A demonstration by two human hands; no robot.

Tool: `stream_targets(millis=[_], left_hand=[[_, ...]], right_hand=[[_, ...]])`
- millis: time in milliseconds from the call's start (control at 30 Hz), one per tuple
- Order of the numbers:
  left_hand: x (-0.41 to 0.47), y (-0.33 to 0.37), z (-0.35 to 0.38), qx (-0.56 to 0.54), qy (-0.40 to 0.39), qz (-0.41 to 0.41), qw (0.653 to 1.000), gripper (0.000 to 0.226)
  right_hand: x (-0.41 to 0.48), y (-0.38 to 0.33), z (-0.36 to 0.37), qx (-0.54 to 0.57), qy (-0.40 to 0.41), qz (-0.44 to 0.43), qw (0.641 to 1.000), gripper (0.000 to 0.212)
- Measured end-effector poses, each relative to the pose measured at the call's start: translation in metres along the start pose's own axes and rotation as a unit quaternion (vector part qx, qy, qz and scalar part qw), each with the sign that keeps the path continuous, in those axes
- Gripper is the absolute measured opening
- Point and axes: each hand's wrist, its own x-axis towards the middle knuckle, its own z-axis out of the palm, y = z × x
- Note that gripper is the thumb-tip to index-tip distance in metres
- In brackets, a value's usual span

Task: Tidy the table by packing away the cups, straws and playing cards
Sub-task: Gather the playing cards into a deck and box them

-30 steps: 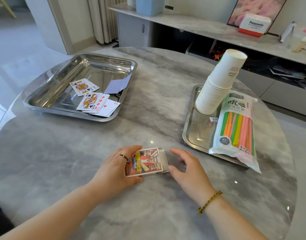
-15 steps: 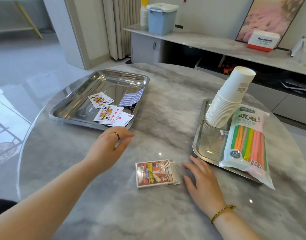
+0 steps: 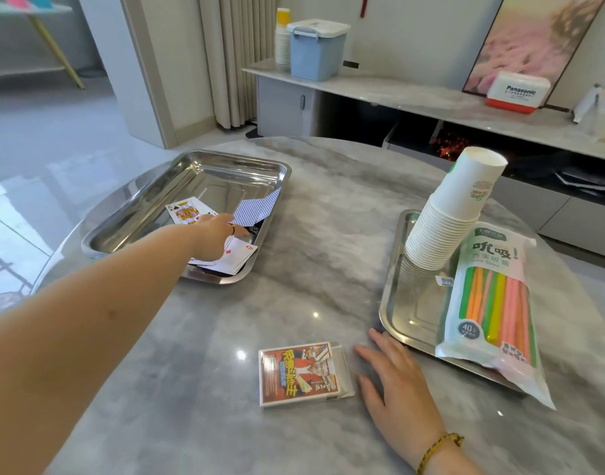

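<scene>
Round grey marble table, living room, low sideboard behind.

Loose playing cards lie in a steel tray, beyond and left of the card box. A king is face up, a blue-backed card leans on the tray wall, and others overlap under my hand.

My left hand is stretched over that heap, fingers down among the cards. My knuckles hide the tips, so I cannot tell whether they pinch anything.

The card box lies flat, nearest me; its right end looks open. My right hand rests flat just right of the box, fingers straight, holding nothing.

Further right of the box, a second tray carries stacked paper cups and a bag of coloured straws.

Step in hand, by my judgement: gathering the loose cards. The next move calls for sweeping them into one squared pack, then carrying it back to the box and sliding it into the open end while my right hand steadies the box.
</scene>
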Motion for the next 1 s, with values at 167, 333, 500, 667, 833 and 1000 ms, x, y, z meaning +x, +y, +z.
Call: stream_targets(millis=[167, 333, 500, 667, 833, 1000], left_hand=[[0.009, 0.0, -0.011, 0.055, -0.081, 0.011, 0.995, 0.072], [0.01, 0.002, -0.017, 0.077, -0.127, 0.001, 0.989, 0.077], [0.008, -0.002, -0.015, 0.097, -0.114, 0.001, 0.989, 0.078], [0.002, -0.008, -0.021, -0.032, -0.105, -0.011, 0.994, 0.073], [-0.009, -0.018, -0.031, -0.036, -0.074, -0.009, 0.997, 0.038], [-0.025, -0.024, -0.038, -0.055, 0.004, -0.024, 0.998, 0.031]], right_hand=[[0.005, -0.001, 0.001, -0.011, -0.004, 0.001, 1.0, 0.043], [0.007, -0.012, -0.012, -0.082, 0.005, -0.002, 0.997, 0.052], [0.005, -0.007, -0.007, -0.079, 0.003, -0.024, 0.997, 0.054], [0.005, -0.008, -0.004, -0.104, 0.034, -0.029, 0.994, 0.056], [0.003, -0.007, -0.005, -0.06, 0.029, -0.016, 0.998, 0.049], [0.001, -0.004, -0.004, -0.007, 0.003, 0.0, 1.0, 0.043]])
